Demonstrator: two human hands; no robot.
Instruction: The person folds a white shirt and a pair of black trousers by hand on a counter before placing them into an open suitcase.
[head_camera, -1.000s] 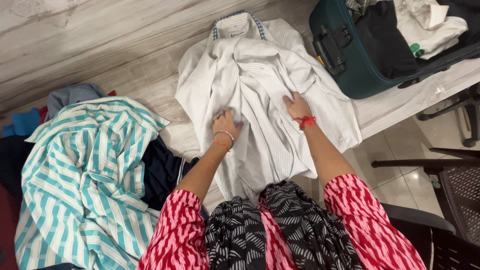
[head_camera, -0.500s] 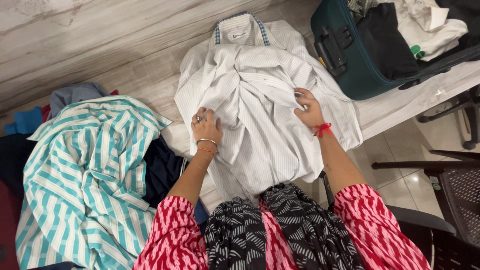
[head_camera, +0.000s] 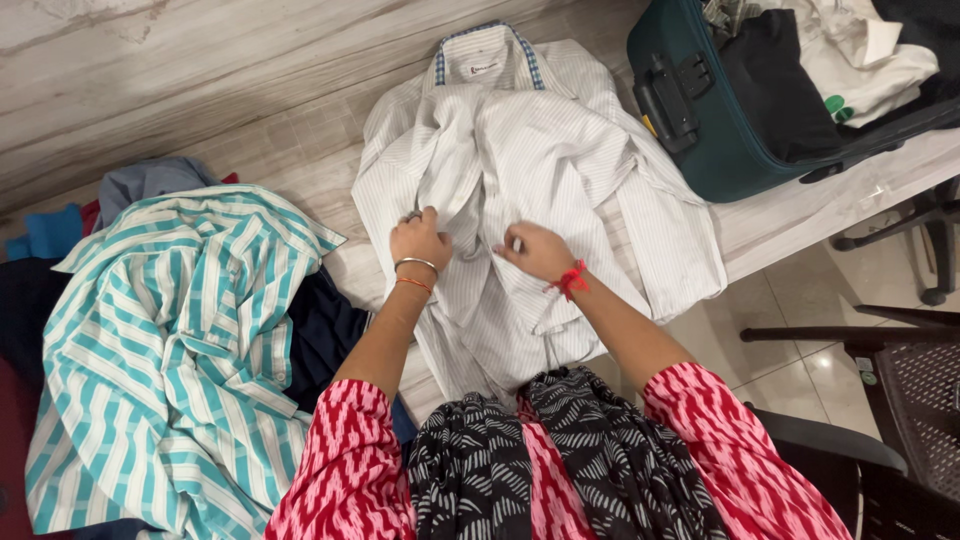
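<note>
Both hands pinch fabric: left hand (head_camera: 420, 240) and right hand (head_camera: 537, 250) closed on the white pinstriped shirt (head_camera: 560, 170). Shirt lies crumpled, collar up, on the pale table (head_camera: 200, 90), between the teal striped shirt (head_camera: 170, 340) and the green suitcase (head_camera: 700, 140).

Sleeves — short, red and pink zigzag print, ending above the elbows | Front — black scarf with white leaf-like marks | left hand (head_camera: 420, 240) — finger ring, metal bangle and thin orange thread at wrist | right hand (head_camera: 538, 250) — red thread knotted at wrist
</note>
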